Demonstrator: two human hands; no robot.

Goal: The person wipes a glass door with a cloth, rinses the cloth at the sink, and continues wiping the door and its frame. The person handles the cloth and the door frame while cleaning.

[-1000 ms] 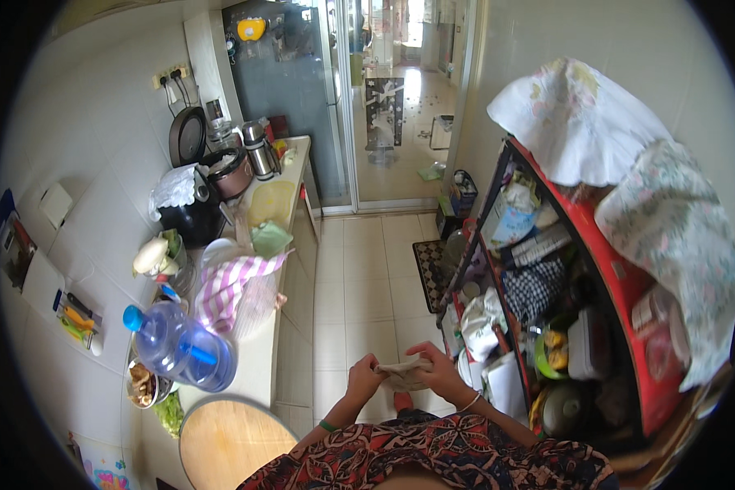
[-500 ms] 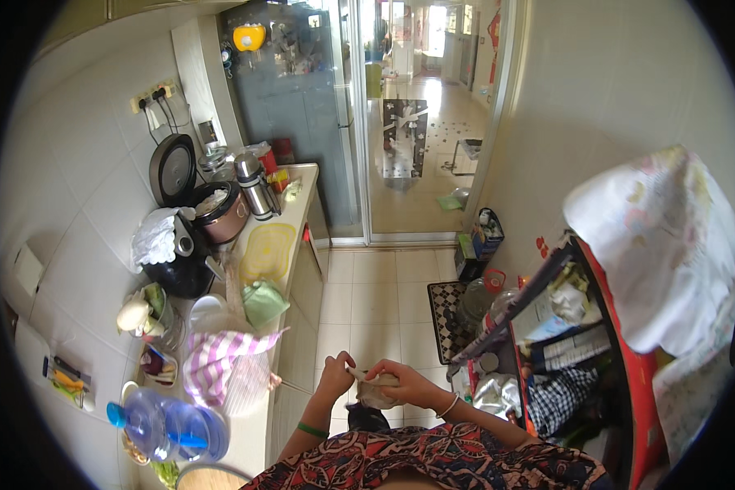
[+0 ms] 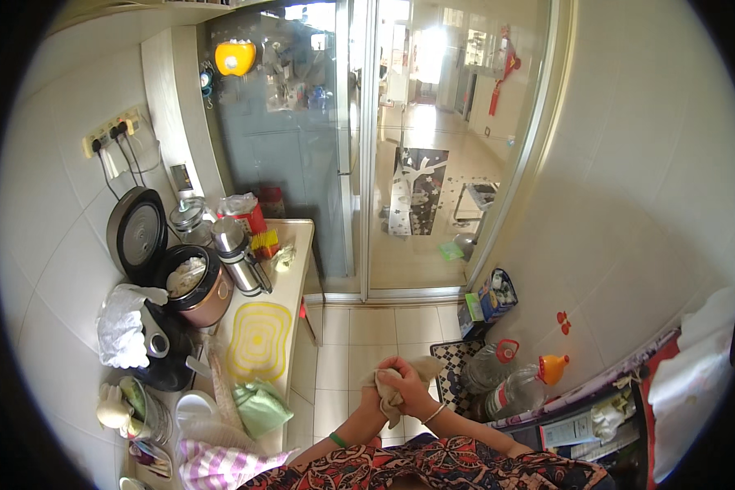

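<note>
Gripping a beige cloth (image 3: 389,398), the right hand (image 3: 406,387) is holding the fabric with bent fingers, directly against the left hand (image 3: 369,398). The left hand is touching the cloth; its fingers are being mostly hidden by the fabric and the right hand, so whether it is gripping cannot be told. The cloth is hanging partly below the hands and is extending beyond the right hand on the far side, above the tiled floor (image 3: 343,359) and apart from the worktop (image 3: 299,245). A green band (image 3: 337,439) is encircling the left wrist, and a light bracelet (image 3: 433,413) is encircling the right. On the worktop, at the person's left, a crumpled green cloth (image 3: 261,408) is lying near the front edge, with a purple-and-white cloth (image 3: 220,467) lying nearer the person. Beyond the green cloth, a yellow-patterned mat (image 3: 259,339) is lying flat. Farther back, a rice cooker (image 3: 206,300) is standing with its lid (image 3: 142,233) raised, and a steel flask (image 3: 238,261) is standing just beside it. At the right, two plastic bottles (image 3: 514,394) are standing near a checkered floor mat (image 3: 449,377).
</note>
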